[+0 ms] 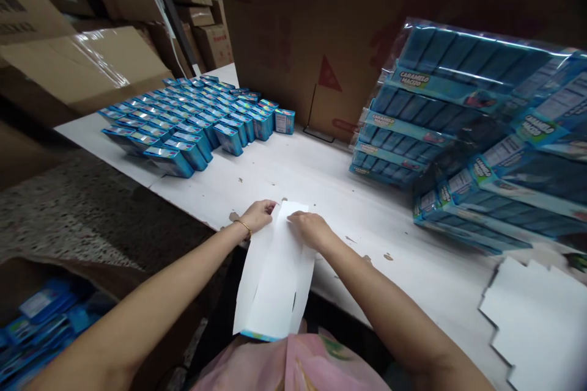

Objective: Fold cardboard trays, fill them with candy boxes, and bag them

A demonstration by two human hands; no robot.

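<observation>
A white cardboard box blank (275, 275), partly folded, spans from the table's front edge to my body, with a strip of blue print at its near end. My left hand (260, 215) pinches the blank's far left corner. On the far right side, my right hand (309, 227) grips the same blank, its fingers curled over the edge. Beyond my hands, many small blue boxes (183, 119) stand in rows on the table. Shrink-wrapped stacks of blue display boxes (408, 104) marked "Caramelo Macizo" rise at the right.
The white table (293, 165) has chipped spots. More flat white blanks (541, 324) lie at its right end. A large brown carton (284, 30) stands behind. At lower left, an open carton holds blue packs (46, 317). Stacked cartons (82, 67) fill the back left.
</observation>
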